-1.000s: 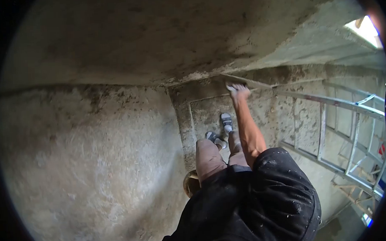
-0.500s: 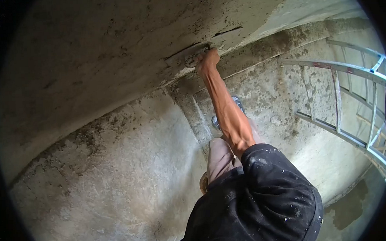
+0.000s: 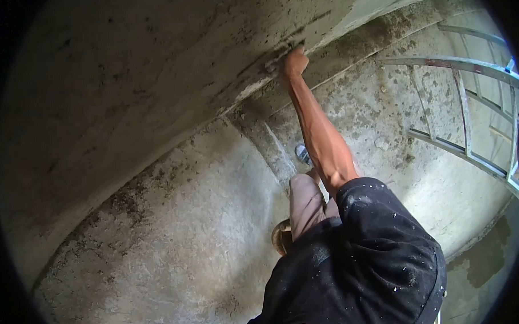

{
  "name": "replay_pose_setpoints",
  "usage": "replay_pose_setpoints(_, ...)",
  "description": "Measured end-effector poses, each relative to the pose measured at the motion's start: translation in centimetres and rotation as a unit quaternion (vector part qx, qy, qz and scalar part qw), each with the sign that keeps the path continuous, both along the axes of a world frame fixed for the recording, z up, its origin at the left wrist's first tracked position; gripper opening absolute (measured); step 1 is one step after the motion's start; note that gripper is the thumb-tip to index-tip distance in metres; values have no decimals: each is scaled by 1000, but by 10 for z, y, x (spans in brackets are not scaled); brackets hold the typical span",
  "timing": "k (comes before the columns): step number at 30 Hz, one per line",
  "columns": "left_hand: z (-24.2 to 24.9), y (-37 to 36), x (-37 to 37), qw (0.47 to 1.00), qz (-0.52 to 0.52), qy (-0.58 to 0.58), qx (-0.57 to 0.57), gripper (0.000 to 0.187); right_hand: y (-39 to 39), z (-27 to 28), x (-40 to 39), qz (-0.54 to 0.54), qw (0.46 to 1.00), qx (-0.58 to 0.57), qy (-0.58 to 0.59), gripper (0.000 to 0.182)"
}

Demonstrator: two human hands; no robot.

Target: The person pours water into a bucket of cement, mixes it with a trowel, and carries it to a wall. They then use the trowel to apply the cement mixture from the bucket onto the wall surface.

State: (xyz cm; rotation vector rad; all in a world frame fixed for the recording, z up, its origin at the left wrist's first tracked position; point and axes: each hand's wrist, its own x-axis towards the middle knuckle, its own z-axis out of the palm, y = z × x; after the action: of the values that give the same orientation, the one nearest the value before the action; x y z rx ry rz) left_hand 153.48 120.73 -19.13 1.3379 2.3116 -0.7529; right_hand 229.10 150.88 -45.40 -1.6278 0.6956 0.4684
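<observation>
My right hand (image 3: 296, 62) is closed round a plastering trowel (image 3: 274, 64) at the far end of my stretched arm. The trowel lies against the lower part of the rough grey wall (image 3: 170, 62), close to where it meets the ledge. Its blade is dark and blurred, seen nearly edge-on. Dark streaks mark the wall surface just above the hand. My left hand does not show; only a sliver of skin, which I cannot identify, appears at the bottom edge below the dark shirt.
A metal ladder (image 3: 463, 112) leans at the right. Stained concrete (image 3: 176, 239) spreads below the wall, crossed by a raised strip (image 3: 270, 144). My sandalled foot (image 3: 303, 153) and bent knee are below the arm. A brown rounded thing (image 3: 281, 238) sits beside my leg.
My right hand has moved a little up and to the right along the wall with the trowel, whose blade now shows more edge-on. The whole view has shifted slightly.
</observation>
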Motion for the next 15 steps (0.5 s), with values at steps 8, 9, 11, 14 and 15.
replay_pose_setpoints(8,20,15,-2,998,-64,18,-24,32,-10,104,1,-74,942,309,109,24)
replay_pose_setpoints(9,17,17,-2,997,-71,17,-27,32,-9,138,3,-76,942,309,106,24)
replay_pose_setpoints(11,28,8,-6,996,-79,25,-42,32,-12,181,-2,-60,908,400,114,27)
replay_pose_setpoints(14,23,8,-8,994,-94,26,-52,33,-14,193,0,-53,901,418,98,27)
replay_pose_setpoints(15,24,2,-8,993,-96,27,-57,33,-14,180,0,-50,902,417,101,27)
